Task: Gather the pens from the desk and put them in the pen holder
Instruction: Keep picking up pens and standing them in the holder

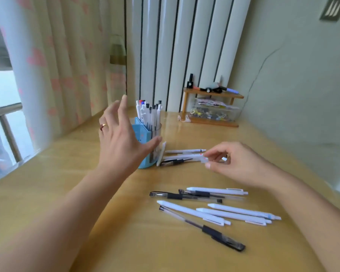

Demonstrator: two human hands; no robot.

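Step in hand: pickup from far pile (182,157) beside holder (148,142). White pen (194,155) pinched at its end by right hand (234,163). Left hand (122,138) spread, fingers straight, nothing held, holder hidden partly behind it. Near pile (214,209) untouched on desk (106,222). Next: pen to be lifted, stood upright, dropped among pens already in holder.

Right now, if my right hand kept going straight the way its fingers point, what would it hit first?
Probably the white pens lying beside the pen holder; the right hand already pinches one end there. Depth is uncertain.
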